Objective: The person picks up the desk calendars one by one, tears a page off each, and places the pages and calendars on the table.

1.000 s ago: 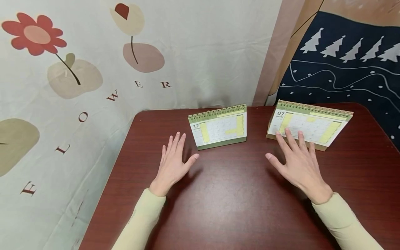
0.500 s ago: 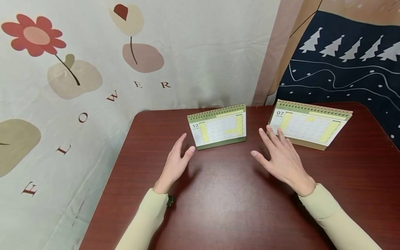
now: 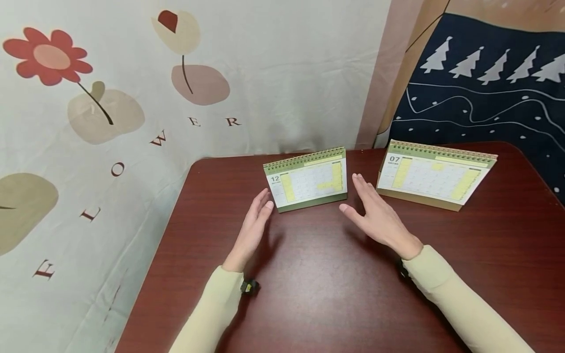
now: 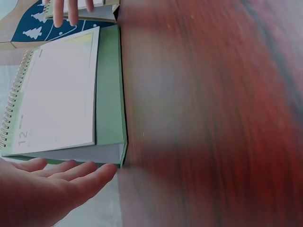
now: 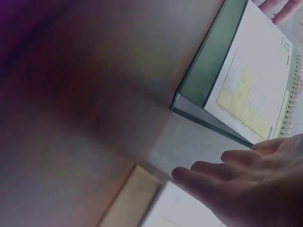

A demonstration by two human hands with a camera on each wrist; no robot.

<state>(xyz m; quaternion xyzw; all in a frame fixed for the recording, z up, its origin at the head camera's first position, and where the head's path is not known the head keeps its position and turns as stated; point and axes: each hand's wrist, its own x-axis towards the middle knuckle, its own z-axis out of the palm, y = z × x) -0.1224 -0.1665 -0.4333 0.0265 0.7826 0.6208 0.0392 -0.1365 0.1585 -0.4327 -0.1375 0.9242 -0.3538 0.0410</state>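
With fingers [image 3: 363, 189] straight and released, flanks calendar 12 [image 3: 309, 182] near the far edge of the table [image 3: 309, 294], left hand [image 3: 251, 226] just beside its left end, right hand [image 3: 382, 218] near its right. Has calendar 07 [image 3: 437, 176] toward the far right corner.

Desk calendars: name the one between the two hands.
The green-based 12 calendar: the left hand is near one end, the right hand near the other. The tan-based 07 calendar stands outside them, farther right.
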